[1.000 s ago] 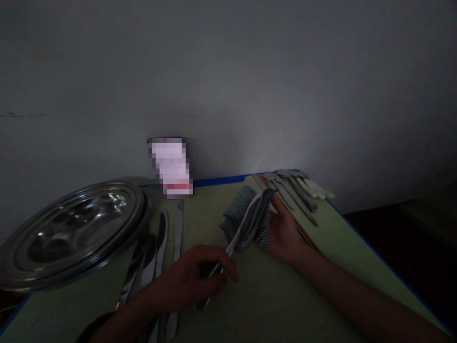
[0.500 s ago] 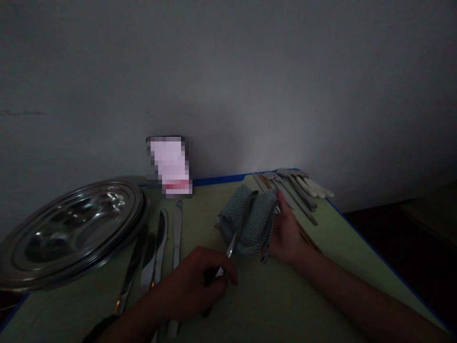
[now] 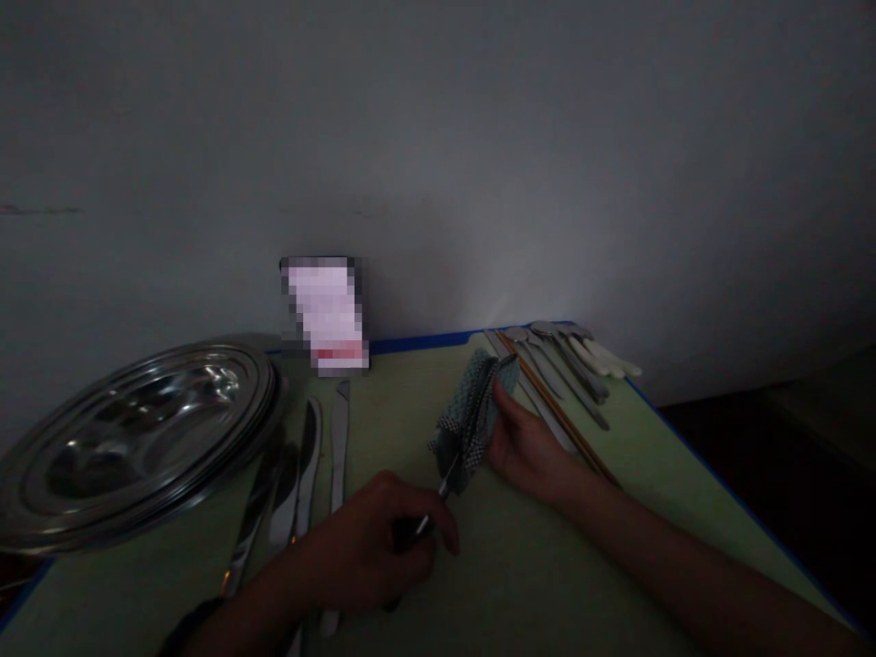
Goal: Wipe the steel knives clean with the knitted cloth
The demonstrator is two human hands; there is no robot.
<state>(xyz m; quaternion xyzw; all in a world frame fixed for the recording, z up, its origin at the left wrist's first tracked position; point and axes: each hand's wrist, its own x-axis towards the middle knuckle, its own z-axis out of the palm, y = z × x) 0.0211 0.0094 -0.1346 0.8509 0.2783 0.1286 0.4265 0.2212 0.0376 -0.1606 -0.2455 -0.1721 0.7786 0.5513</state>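
Observation:
The scene is dim. My left hand is closed round the handle of a thin metal utensil, low in the middle of the view. The utensil's far end disappears into a grey-green knitted cloth. My right hand grips that cloth, folded tight around the utensil, just above the green table. What kind of utensil it is stays hidden by the cloth.
A stack of shiny steel plates stands at the left. Several table knives lie beside it. Spoons and chopsticks lie in a row at the back right. A blurred card leans on the wall. The table's blue edge runs at right.
My right hand has folded the cloth from a spread shape into a narrow wrap round the utensil and shifted slightly left. My left hand has stayed on the handle.

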